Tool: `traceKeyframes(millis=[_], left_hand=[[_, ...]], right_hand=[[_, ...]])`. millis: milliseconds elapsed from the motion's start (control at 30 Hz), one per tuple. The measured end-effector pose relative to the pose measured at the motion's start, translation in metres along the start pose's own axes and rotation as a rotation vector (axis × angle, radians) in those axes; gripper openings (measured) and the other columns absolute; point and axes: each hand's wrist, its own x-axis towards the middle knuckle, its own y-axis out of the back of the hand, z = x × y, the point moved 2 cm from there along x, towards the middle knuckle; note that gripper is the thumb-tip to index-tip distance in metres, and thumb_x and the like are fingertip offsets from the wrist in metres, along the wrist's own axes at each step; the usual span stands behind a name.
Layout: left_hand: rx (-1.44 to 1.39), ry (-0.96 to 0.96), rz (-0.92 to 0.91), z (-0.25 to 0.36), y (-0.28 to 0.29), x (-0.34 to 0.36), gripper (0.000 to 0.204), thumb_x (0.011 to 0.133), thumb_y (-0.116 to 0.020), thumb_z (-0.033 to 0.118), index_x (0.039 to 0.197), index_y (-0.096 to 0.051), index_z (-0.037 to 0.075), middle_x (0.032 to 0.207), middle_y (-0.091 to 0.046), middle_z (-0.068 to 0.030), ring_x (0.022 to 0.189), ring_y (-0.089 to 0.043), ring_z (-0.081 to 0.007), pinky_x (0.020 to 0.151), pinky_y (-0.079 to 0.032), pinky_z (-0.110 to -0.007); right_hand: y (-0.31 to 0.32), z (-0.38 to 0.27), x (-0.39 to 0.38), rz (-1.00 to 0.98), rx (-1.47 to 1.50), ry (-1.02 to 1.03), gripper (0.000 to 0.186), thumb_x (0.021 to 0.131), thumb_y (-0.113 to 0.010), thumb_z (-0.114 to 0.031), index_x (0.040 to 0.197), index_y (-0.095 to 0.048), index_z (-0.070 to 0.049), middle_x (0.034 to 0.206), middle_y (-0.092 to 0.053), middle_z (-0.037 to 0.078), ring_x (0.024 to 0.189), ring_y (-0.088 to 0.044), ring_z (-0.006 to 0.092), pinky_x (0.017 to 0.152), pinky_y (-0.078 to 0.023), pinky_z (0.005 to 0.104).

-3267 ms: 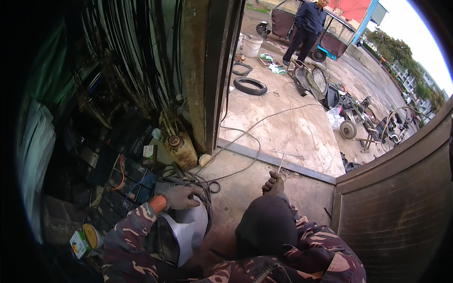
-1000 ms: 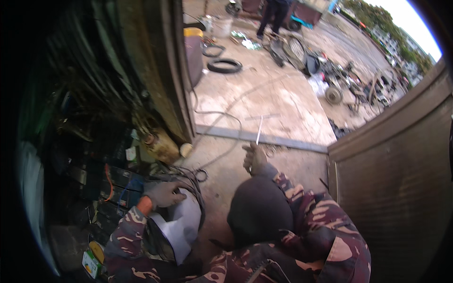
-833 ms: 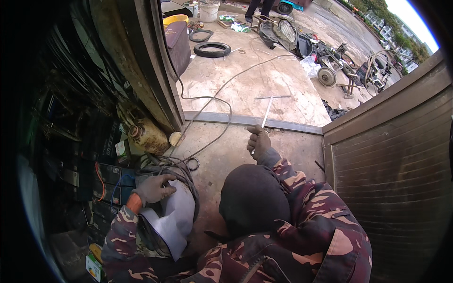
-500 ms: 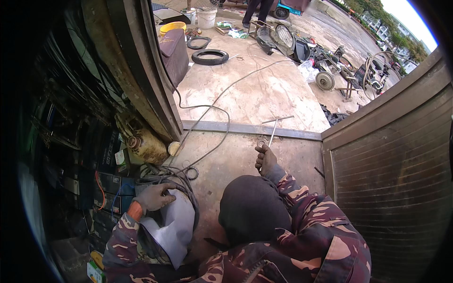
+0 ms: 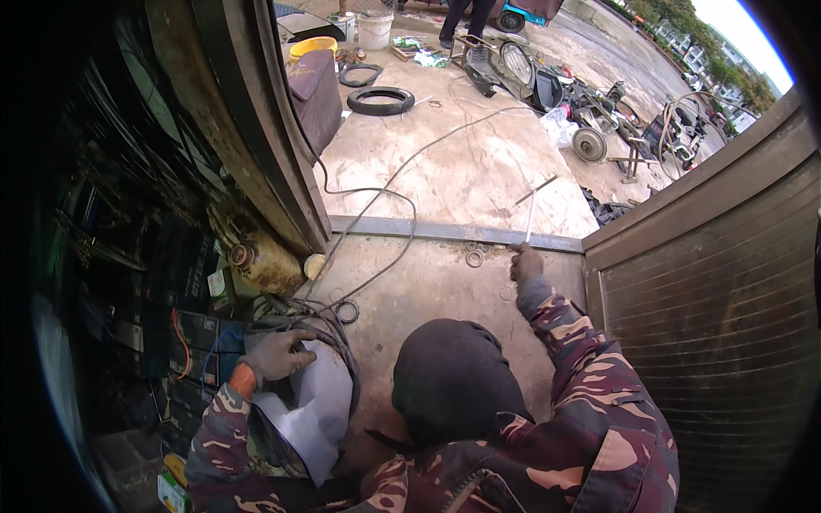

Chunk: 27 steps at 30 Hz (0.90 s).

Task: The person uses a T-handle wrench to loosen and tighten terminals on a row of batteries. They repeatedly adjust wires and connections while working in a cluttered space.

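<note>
My right hand (image 5: 527,264), in a dark grey glove, is closed around the lower shaft of a T-handle wrench (image 5: 529,222). The wrench points away from me, its crossbar over the ground past the metal door sill (image 5: 462,232). Left of this hand, small metal rings (image 5: 475,256) lie on the floor by the sill. My left hand (image 5: 279,356), gloved in grey, rests at the top of a white sack (image 5: 327,389), fingers bent over its edge. What lies inside the sack is hidden. Dark cloth (image 5: 459,380) rounds up between my arms.
Black cable (image 5: 414,209) loops across the sill from a coil beside the sack. A rusty cylinder (image 5: 265,265) stands at the left door frame; a ribbed door panel (image 5: 710,299) bounds the right. Outside lie a tyre (image 5: 380,103) and scooter parts (image 5: 590,145); a person's legs (image 5: 467,21) stand beyond.
My right hand has moved right and slightly away with the T-handle wrench, whose crossbar has turned. The rings by the sill are now uncovered. My left hand stays at the sack.
</note>
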Motion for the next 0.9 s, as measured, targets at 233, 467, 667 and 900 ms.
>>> traceKeyframes(millis=[233, 467, 667, 900], left_hand=[[-0.058, 0.027, -0.03, -0.006, -0.004, 0.005, 0.055, 0.095, -0.074, 0.029, 0.141, -0.061, 0.003, 0.097, -0.076, -0.0113, 0.088, -0.071, -0.0214, 0.081, -0.056, -0.035], [0.011, 0.02, -0.012, -0.002, 0.0, 0.001, 0.062, 0.094, -0.074, 0.041, 0.143, -0.061, 0.004, 0.103, -0.076, -0.0121, 0.094, -0.072, -0.0227, 0.086, -0.056, -0.036], [0.015, 0.019, -0.029, 0.008, 0.002, -0.001, 0.058, 0.096, -0.073, 0.038, 0.143, -0.062, 0.006, 0.102, -0.076, -0.0133, 0.091, -0.07, -0.021, 0.083, -0.055, -0.036], [0.008, -0.008, -0.01, 0.001, 0.006, -0.007, 0.051, 0.096, -0.072, 0.034, 0.142, -0.064, 0.014, 0.098, -0.075, -0.0136, 0.088, -0.07, -0.0221, 0.082, -0.055, -0.037]], right_hand=[[0.063, -0.083, 0.075, 0.235, 0.043, 0.28, 0.041, 0.105, -0.047, -0.034, 0.124, -0.071, -0.007, 0.059, -0.049, 0.0, 0.044, -0.042, 0.0164, 0.041, -0.033, 0.0365], [0.063, -0.048, 0.108, 0.301, 0.036, 0.0, 0.031, 0.103, -0.056, -0.031, 0.12, -0.076, -0.014, 0.073, -0.067, 0.009, 0.055, -0.059, 0.0272, 0.048, -0.046, 0.0451], [-0.086, -0.03, 0.037, -0.33, -0.271, -0.087, 0.032, 0.103, -0.055, -0.03, 0.12, -0.074, -0.01, 0.06, -0.045, 0.001, 0.042, -0.038, 0.0151, 0.039, -0.03, 0.0356], [-0.245, -0.121, -0.117, -0.781, -0.349, 0.78, 0.043, 0.111, -0.044, -0.031, 0.126, -0.069, 0.001, 0.058, -0.042, -0.002, 0.043, -0.035, 0.0096, 0.04, -0.026, 0.0279]])
